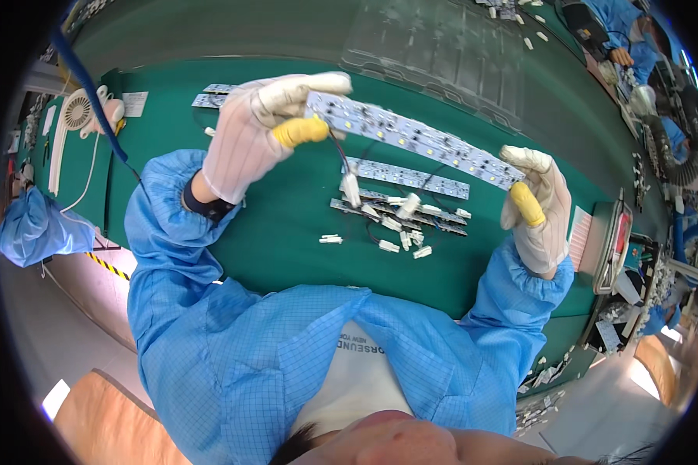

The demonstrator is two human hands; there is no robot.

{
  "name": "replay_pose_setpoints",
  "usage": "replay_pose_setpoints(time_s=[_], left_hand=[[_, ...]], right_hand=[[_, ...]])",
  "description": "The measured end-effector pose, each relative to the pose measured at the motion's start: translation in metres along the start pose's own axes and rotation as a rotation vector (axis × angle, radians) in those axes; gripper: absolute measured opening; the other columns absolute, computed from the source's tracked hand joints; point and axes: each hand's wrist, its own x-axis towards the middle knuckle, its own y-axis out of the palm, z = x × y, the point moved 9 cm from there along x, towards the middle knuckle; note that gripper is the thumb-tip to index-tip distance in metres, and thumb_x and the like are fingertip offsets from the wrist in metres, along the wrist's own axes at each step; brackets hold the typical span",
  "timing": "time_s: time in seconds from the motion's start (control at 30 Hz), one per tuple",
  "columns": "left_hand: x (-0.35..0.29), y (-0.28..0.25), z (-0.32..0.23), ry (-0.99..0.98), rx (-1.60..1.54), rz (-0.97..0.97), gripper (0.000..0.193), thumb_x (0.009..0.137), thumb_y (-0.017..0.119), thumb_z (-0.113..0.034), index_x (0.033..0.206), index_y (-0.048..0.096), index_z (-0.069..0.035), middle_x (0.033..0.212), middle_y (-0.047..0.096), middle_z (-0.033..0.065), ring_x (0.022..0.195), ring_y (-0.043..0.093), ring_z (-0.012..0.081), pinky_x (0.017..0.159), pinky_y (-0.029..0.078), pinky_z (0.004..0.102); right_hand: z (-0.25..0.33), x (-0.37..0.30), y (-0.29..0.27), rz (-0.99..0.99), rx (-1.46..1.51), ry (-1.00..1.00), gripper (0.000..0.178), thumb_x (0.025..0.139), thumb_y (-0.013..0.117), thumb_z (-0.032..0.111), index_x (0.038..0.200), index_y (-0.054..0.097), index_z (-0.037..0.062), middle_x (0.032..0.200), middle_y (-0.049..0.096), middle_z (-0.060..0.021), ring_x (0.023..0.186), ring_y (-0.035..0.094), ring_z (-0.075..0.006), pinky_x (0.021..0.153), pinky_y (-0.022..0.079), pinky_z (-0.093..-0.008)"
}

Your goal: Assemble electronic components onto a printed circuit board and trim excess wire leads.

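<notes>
A long LED circuit board (415, 135) is stretched between my two hands, raised over the green mat (279, 244) and sloping down to the right. My left hand (252, 132), in a white glove with a yellow cover on the thumb, pinches its left end. Similarly gloved, my right hand (537, 209) grips the right end. Dark wires with a white connector (351, 188) dangle from the board's left part. Below it, another LED board (411, 177) lies among several stacked boards and white plugs (388, 246).
More LED boards (211, 101) lie behind my left wrist. A clear plastic tray (434, 58) sits at the far side. On the left are a white fan (78, 112) and a blue cable (93, 97). A grey bin (609, 248) stands right; another person's blue sleeve (636, 54) shows far right.
</notes>
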Motion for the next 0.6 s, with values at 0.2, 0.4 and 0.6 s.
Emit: replay_pose_setpoints(time_s=[0.2,0.4,0.6], left_hand=[[0.007,-0.008,0.011,0.036,0.034,-0.141,0.037,0.081,0.067,-0.023,0.112,0.064,-0.004,0.088,0.07,0.0092,0.078,0.066,0.0144,0.068,0.05,0.0231],[0.001,-0.003,-0.011,0.234,0.136,-0.052,0.046,0.084,0.062,-0.04,0.109,0.064,-0.002,0.1,0.069,0.0099,0.082,0.067,0.0152,0.073,0.052,0.0229],[0.006,-0.002,-0.01,0.252,0.102,0.008,0.057,0.08,0.063,-0.05,0.11,0.064,-0.002,0.116,0.062,0.0143,0.102,0.063,0.0259,0.084,0.052,0.0297]], right_hand=[[0.008,-0.008,0.005,0.045,0.039,-0.061,0.053,0.082,0.069,0.035,0.116,0.052,-0.0025,0.091,0.06,-0.0058,0.047,0.044,-0.0045,0.042,0.032,-0.0165],[-0.003,0.003,-0.002,0.018,0.023,0.01,0.059,0.082,0.066,0.044,0.115,0.053,-0.0027,0.078,0.059,-0.0039,0.045,0.041,-0.0019,0.041,0.028,-0.015],[-0.003,0.0,-0.003,0.016,0.043,-0.033,0.065,0.079,0.07,0.046,0.117,0.052,-0.0028,0.078,0.06,-0.0047,0.044,0.042,-0.0023,0.041,0.028,-0.0146]])
